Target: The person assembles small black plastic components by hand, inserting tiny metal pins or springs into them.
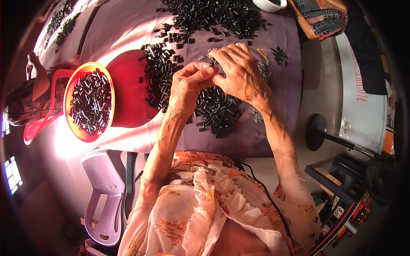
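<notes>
Over the purple-covered table [284, 85], my left hand [187, 83] and my right hand [239, 70] meet fingertip to fingertip. Both are closed in a pinch around a small black piece [212, 62], mostly hidden by the fingers. Right below them spreads a pile of small black plastic pieces [218, 115]. Small grey pieces [256, 114] lie along its right side, and some show behind the fingers. To the left of my left hand, more black pieces [158, 81] are strewn.
An orange-rimmed red bucket [66, 102] of black pieces stands at left, beside a red round patch [128, 89]. At the far side are a large black heap [213, 17], a white bowl [269, 6] and a person's patterned clothing [326, 19]. A lilac plastic chair [100, 170] stands near left.
</notes>
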The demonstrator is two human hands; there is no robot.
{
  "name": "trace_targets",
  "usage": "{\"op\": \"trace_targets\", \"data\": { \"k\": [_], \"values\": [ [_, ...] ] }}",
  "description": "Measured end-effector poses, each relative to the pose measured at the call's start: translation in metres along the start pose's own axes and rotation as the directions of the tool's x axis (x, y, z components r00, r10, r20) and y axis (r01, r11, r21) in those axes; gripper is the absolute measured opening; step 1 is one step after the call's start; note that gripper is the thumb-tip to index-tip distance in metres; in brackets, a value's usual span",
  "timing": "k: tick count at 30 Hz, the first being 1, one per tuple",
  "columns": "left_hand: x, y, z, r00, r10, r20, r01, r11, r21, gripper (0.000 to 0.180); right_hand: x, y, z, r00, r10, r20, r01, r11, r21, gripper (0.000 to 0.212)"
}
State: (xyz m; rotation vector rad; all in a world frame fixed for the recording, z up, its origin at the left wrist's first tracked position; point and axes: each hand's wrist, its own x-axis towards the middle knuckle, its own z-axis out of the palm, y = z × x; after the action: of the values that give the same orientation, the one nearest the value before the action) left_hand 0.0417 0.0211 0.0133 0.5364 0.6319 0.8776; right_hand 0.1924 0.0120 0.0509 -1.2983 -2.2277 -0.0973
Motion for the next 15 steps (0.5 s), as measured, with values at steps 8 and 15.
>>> {"op": "trace_targets", "data": {
  "k": [8,15],
  "values": [
    [-0.0017,-0.0006,0.0004,1.0,0.007,0.029,-0.009,0.999,0.04,0.011,-0.0042,0.0018,0.0048,0.999,0.009,-0.038,-0.005,0.995,0.097,0.02],
    [0.0034,-0.0026,-0.0076,0.979,-0.14,0.146,0.16,0.977,-0.14,0.023,-0.0051,0.0,0.0076,0.999,0.01,-0.042,-0.006,0.995,0.096,0.019]
  ]
}}
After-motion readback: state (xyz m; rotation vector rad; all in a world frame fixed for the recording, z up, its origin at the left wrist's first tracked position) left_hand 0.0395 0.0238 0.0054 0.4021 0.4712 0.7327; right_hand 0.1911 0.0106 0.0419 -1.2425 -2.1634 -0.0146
